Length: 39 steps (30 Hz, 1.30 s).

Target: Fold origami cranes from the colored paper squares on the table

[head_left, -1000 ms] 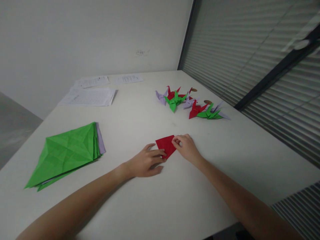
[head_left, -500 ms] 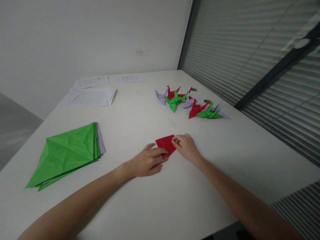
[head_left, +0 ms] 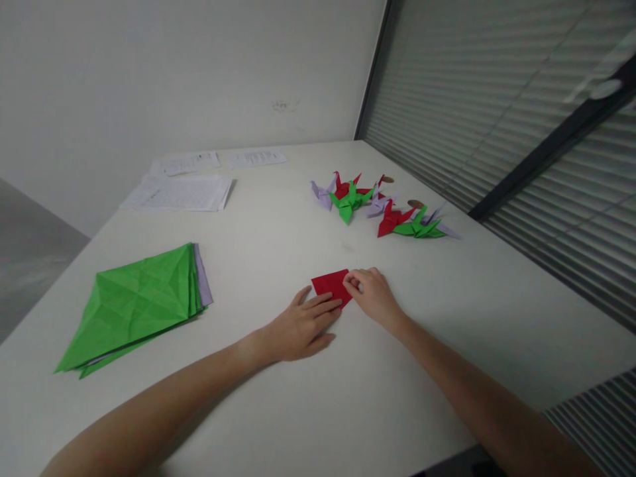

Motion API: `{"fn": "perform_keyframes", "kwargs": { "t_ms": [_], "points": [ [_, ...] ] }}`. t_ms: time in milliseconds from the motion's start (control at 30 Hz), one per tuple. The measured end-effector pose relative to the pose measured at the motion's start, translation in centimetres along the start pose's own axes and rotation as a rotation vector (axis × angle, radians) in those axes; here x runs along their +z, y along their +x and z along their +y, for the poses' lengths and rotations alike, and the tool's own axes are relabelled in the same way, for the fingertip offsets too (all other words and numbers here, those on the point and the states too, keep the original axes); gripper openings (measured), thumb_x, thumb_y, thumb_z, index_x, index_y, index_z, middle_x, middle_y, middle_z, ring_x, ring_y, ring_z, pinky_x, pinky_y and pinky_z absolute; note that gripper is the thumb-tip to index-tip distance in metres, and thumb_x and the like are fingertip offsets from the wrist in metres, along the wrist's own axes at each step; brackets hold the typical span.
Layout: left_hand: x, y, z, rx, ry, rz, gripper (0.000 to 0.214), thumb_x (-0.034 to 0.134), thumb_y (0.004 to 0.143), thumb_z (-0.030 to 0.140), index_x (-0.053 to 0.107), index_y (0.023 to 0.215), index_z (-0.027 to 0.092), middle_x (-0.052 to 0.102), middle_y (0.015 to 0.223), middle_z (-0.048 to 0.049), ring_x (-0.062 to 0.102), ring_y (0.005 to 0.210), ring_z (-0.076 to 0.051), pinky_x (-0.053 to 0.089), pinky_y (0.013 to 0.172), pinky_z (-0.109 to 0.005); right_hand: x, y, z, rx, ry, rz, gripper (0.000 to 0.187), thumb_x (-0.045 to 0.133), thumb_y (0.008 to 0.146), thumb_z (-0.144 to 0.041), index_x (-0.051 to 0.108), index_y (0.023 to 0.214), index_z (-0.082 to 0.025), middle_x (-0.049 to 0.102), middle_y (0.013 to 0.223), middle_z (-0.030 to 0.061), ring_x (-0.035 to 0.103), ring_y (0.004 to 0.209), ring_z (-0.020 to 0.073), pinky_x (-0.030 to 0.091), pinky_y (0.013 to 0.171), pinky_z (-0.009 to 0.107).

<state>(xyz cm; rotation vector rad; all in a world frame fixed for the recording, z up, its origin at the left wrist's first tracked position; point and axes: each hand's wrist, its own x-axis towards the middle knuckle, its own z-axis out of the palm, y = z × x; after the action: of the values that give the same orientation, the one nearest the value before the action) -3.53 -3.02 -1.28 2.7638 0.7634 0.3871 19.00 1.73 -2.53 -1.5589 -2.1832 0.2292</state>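
Observation:
A small folded piece of red origami paper [head_left: 328, 283] lies on the white table between my hands. My left hand [head_left: 304, 327] rests palm down with its fingers spread, the fingertips lying flat on the paper's lower part. At the paper's right edge, my right hand [head_left: 370, 291] has thumb and forefinger pinched together on the corner. The pinched corner itself is hidden behind those fingers.
To the left lies a stack of creased green paper sheets [head_left: 142, 298] with a lilac sheet [head_left: 203, 278] beneath. Several folded cranes in red, green [head_left: 350, 200] and lilac stand at the back right. Printed papers [head_left: 179, 193] lie at the far left; window blinds [head_left: 477, 99] border the right.
My left hand has slid slightly right and its fingers have stretched flatter over the red paper. My right hand keeps its pinch at the corner. The whole view has shifted a little.

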Motion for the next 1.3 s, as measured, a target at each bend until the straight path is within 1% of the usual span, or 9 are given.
{"fn": "perform_keyframes", "kwargs": {
  "t_ms": [167, 500, 700, 867, 1033, 1100, 1167, 1233, 1300],
  "points": [
    [0.0, 0.1, 0.0, -0.007, -0.004, -0.002, 0.056, 0.042, 0.097, 0.046, 0.037, 0.145, 0.017, 0.045, 0.148, -0.0146, 0.039, 0.138, -0.027, 0.015, 0.117, -0.057, 0.1, 0.0, 0.0, 0.001, 0.009, -0.008, 0.012, 0.056, 0.088, -0.022, 0.06, 0.077, -0.023, 0.067, 0.073, 0.0028, 0.049, 0.073, 0.0215, 0.035, 0.072, 0.034],
    [-0.2, 0.2, 0.0, -0.009, -0.001, -0.015, 0.057, 0.042, 0.097, 0.047, 0.037, 0.145, 0.017, 0.044, 0.148, -0.0141, 0.04, 0.138, -0.027, 0.015, 0.116, -0.056, 0.0, 0.0, 0.3, -0.011, 0.032, -0.05, 0.009, 0.057, 0.088, -0.024, 0.064, 0.093, -0.022, 0.066, 0.078, 0.0031, 0.051, 0.078, 0.0214, 0.036, 0.077, 0.034],
    [-0.4, 0.2, 0.0, -0.021, -0.004, -0.04, 0.059, 0.042, 0.097, 0.048, 0.036, 0.146, 0.017, 0.042, 0.15, -0.0135, 0.037, 0.14, -0.026, 0.015, 0.117, -0.055, -1.0, -0.2, 0.6, -0.069, 0.06, -0.157, 0.039, 0.07, 0.081, -0.034, 0.061, 0.119, -0.026, 0.063, 0.089, 0.0045, 0.051, 0.091, 0.0248, 0.038, 0.084, 0.038],
    [-0.5, 0.3, 0.0, -0.02, -0.01, -0.046, 0.058, 0.043, 0.097, 0.047, 0.036, 0.146, 0.018, 0.041, 0.151, -0.0114, 0.037, 0.14, -0.026, 0.014, 0.117, -0.055, -1.3, 0.3, 1.7, 0.077, -0.021, -0.146, 0.046, 0.075, 0.076, -0.041, 0.064, 0.119, -0.032, 0.063, 0.095, 0.007, 0.051, 0.096, 0.0297, 0.039, 0.086, 0.044],
    [-0.3, 0.1, -0.2, -0.013, -0.007, -0.027, 0.055, 0.043, 0.097, 0.047, 0.04, 0.144, 0.018, 0.044, 0.149, -0.0117, 0.039, 0.138, -0.027, 0.016, 0.116, -0.055, -1.3, 0.9, 3.8, 0.199, -0.037, -0.037, 0.039, 0.076, 0.075, -0.037, 0.069, 0.112, -0.028, 0.064, 0.092, 0.0081, 0.053, 0.092, 0.0305, 0.041, 0.084, 0.047],
    [-0.2, 0.0, -0.2, -0.007, -0.001, -0.012, 0.054, 0.043, 0.097, 0.047, 0.042, 0.142, 0.018, 0.045, 0.148, -0.0122, 0.04, 0.138, -0.027, 0.018, 0.116, -0.055, -1.5, 1.0, 3.8, 0.103, 0.021, 0.022, 0.03, 0.07, 0.08, -0.03, 0.07, 0.109, -0.026, 0.064, 0.092, 0.0083, 0.054, 0.091, 0.0288, 0.042, 0.085, 0.047],
    [-0.2, 0.0, -0.2, 0.001, 0.005, 0.008, 0.051, 0.043, 0.097, 0.048, 0.047, 0.137, 0.018, 0.049, 0.145, -0.0127, 0.042, 0.136, -0.026, 0.019, 0.116, -0.053, -1.7, 0.9, 3.3, -0.107, 0.12, 0.047, 0.024, 0.058, 0.086, -0.02, 0.071, 0.105, -0.025, 0.066, 0.1, 0.0087, 0.054, 0.097, 0.0266, 0.043, 0.089, 0.046],
    [-0.3, 0.0, 0.0, 0.003, 0.019, 0.035, 0.049, 0.043, 0.097, 0.051, 0.052, 0.132, 0.018, 0.054, 0.14, -0.0128, 0.044, 0.134, -0.026, 0.021, 0.115, -0.051, -2.0, 0.7, 2.4, -0.326, 0.205, -0.004, 0.027, 0.051, 0.089, -0.014, 0.073, 0.101, -0.025, 0.067, 0.109, 0.0077, 0.054, 0.107, 0.0248, 0.043, 0.093, 0.044],
    [-0.3, 0.0, 0.2, -0.031, 0.062, 0.071, 0.052, 0.042, 0.096, 0.054, 0.051, 0.132, 0.018, 0.057, 0.135, -0.0132, 0.044, 0.133, -0.028, 0.024, 0.114, -0.051, -2.3, 0.4, 1.3, -0.429, 0.21, -0.086, 0.025, 0.053, 0.089, -0.016, 0.074, 0.098, -0.026, 0.07, 0.105, 0.0065, 0.054, 0.109, 0.0244, 0.043, 0.093, 0.043]
  ]
}}
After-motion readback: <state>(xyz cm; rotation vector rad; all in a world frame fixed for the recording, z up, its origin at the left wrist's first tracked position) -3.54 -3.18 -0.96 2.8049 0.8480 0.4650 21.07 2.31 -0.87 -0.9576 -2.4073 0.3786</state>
